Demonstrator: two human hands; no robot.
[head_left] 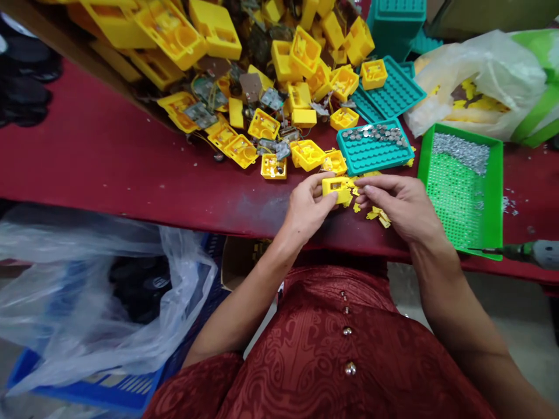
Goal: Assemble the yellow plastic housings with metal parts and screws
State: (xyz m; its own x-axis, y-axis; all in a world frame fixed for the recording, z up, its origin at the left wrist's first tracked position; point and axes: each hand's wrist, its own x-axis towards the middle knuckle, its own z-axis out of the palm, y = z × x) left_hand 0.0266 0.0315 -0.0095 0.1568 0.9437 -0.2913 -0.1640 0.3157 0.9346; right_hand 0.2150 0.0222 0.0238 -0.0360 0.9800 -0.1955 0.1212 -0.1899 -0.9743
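A small yellow plastic housing (331,186) with a rectangular opening is pinched between the thumb and fingers of my left hand (308,201). Close to its right side, my right hand (404,203) has thumb and forefinger pressed together at a small yellow plastic piece (353,183), partly hidden by the fingertips. Several loose yellow clips (379,216) lie on the red-covered table below my right hand. Just behind both hands sits a teal ridged tray (373,152) with round silvery button cells (378,134) along its far side.
Yellow housings with wires and circuit parts (262,125) spill from a large box at the back. A green basket (498,192) of small screws stands right, beside a power screwdriver (541,253). Behind it are a plastic bag (480,64) and teal trays (395,87). A blue crate (144,387) stands lower left.
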